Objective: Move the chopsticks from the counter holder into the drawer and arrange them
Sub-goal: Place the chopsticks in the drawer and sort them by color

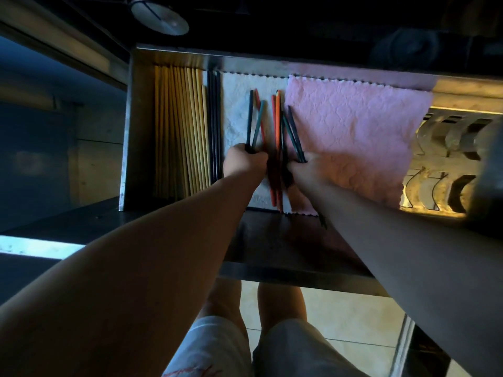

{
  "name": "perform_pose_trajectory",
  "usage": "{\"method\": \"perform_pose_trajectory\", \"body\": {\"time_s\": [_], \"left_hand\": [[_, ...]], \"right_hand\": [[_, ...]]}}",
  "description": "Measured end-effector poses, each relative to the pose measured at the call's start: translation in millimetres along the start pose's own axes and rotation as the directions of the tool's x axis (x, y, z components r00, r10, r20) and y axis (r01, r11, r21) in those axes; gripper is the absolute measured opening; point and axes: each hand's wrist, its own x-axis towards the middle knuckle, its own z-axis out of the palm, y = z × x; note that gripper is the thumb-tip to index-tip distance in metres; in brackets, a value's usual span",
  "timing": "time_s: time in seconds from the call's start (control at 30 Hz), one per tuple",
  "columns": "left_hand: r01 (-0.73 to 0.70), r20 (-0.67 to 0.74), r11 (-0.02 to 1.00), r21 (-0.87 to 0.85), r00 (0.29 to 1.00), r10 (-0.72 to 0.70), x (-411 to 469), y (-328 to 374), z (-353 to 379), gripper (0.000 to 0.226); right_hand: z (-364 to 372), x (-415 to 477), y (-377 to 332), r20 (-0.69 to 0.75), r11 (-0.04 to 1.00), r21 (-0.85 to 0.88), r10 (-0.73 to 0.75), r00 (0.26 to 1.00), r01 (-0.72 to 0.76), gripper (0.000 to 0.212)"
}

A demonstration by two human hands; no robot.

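- I am looking down into the open drawer (136,126), pulled out under the dark worktop (299,28), with my bare arms reaching in from below
- A pink cloth (353,137) lines the right half of the drawer floor and a white cloth (239,115) lines the middle, their edges meeting near the centre
- Pale wooden chopsticks (179,131) lie side by side in a neat row against the drawer's left wall, with a few black chopsticks (214,126) just beside them, all pointing away from me
- Spoons (446,137) sit in a slotted rack at the drawer's right end
- My left hand (245,160) is clenched around a few dark and teal chopsticks (255,126), their tips fanning out over the white cloth
- My right hand (306,168) grips another small bunch of dark chopsticks (294,134), which slant up over the edge of the pink cloth
- Between my hands, red and orange chopsticks (276,148) lie lengthwise on the seam of the two cloths; I cannot tell whether either hand touches them
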Motion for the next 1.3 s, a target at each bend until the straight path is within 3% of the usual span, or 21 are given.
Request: {"method": "perform_pose_trajectory", "body": {"time_s": [0.1, 0.17, 0.37, 0.67, 0.77, 0.87, 0.9, 1.03, 1.13, 1.3], "left_hand": [[-0.010, 0.029, 0.999, -0.044, 1.000, 0.011, -0.6, 3.9, 5.8, 0.008], [-0.016, 0.025, 0.998, -0.066, 1.000, 0.018, -0.5, 6.7, 12.0, 0.006], [-0.024, -0.009, 0.999, 0.035, 1.000, 0.024, 3.7, 12.7, 23.8, 0.028], [0.022, -0.100, 0.999, -0.024, 0.995, -0.024, -1.3, 10.8, 17.1, 0.023], [0.044, -0.104, 0.995, -0.089, 0.993, -0.054, 0.4, 4.3, 11.1, 0.021], [0.061, -0.121, 0.990, -0.128, 0.990, -0.076, 3.2, 2.7, 8.5, 0.019], [0.066, -0.131, 0.989, -0.130, 0.988, -0.083, 3.5, 3.2, 7.8, 0.019], [0.090, -0.173, 0.988, -0.130, 0.979, -0.112, 6.7, 3.7, 4.5, 0.023], [0.112, -0.166, 0.983, -0.145, 0.977, -0.136, 7.8, -0.4, 0.8, 0.025], [0.161, -0.078, 0.970, -0.181, 0.981, -0.177, 8.3, -6.1, -2.4, 0.028]], "right_hand": [[-0.1, 0.8, -3.9, -0.003, 0.999, 0.040, -0.007, 1.000, 0.008, 0.018], [-1.0, 0.2, -5.3, -0.043, 1.000, 0.011, -0.006, 0.999, 0.007, 0.012], [-7.7, -2.6, -5.4, -0.122, 0.999, -0.053, -0.018, 0.992, 0.012, 0.005], [-13.3, -7.8, -7.8, -0.136, 0.994, -0.092, -0.067, 0.988, 0.055, 0.008], [-3.4, -6.1, -10.1, -0.147, 0.991, -0.117, -0.084, 0.986, 0.067, 0.015], [8.7, 4.3, -7.9, -0.154, 0.990, -0.135, -0.068, 0.986, 0.047, 0.046], [12.4, 6.3, -9.2, -0.156, 0.991, -0.123, -0.075, 0.985, 0.056, 0.047], [13.7, -6.8, -22.0, -0.229, 0.975, -0.211, -0.123, 0.966, 0.074, 0.022], [11.4, -5.3, -19.3, -0.282, 0.963, -0.250, -0.168, 0.945, 0.097, 0.024], [9.9, -1.8, -19.7, -0.232, 0.953, -0.298, -0.128, 0.964, 0.054, 0.021]]}}
